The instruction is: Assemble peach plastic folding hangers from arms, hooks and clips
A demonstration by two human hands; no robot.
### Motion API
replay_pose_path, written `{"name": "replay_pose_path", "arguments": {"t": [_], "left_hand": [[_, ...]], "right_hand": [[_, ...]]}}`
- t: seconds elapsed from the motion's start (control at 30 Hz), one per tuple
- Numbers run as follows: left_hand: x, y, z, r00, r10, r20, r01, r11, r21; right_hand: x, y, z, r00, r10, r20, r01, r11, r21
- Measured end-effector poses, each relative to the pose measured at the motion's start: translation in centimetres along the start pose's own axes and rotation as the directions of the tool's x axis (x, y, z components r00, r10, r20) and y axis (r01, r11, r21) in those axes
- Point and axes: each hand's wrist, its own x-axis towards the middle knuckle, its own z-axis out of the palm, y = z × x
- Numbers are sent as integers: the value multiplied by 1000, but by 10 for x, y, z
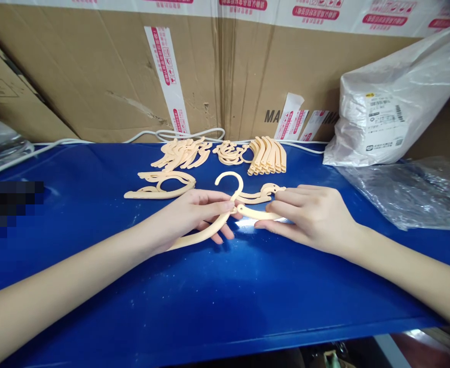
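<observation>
Cream plastic forms the curved hanger hook (242, 183) at the centre of the frame, pinched at its base by the left hand (199, 209) together with a slim, bowed cream arm piece (205, 235). Right of centre, the right hand (312, 212) is clamped on a second curved cream bar (257, 213), its holed end just beside the hook's base; whether they touch, I cannot tell. Toward upper centre, loose cream plastic parts (266, 153) lie on the glossy blue tabletop (225, 306).

Head-worn view, facing forward and down, hands (314, 217) near
</observation>
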Motion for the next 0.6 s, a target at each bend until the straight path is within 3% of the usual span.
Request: {"name": "replay_pose_path", "arguments": {"t": [0.2, 0.6], "left_hand": [[0, -3, -5, 1000, 11, -15, -11, 999, -52], [2, 0, -7, 996, -17, 85, 21, 999, -43]], "right_hand": [[0, -3, 4, 999, -5, 38, 4, 999, 34], [-1, -5, 7, 1000, -15, 16, 15, 1000, 2]]}}
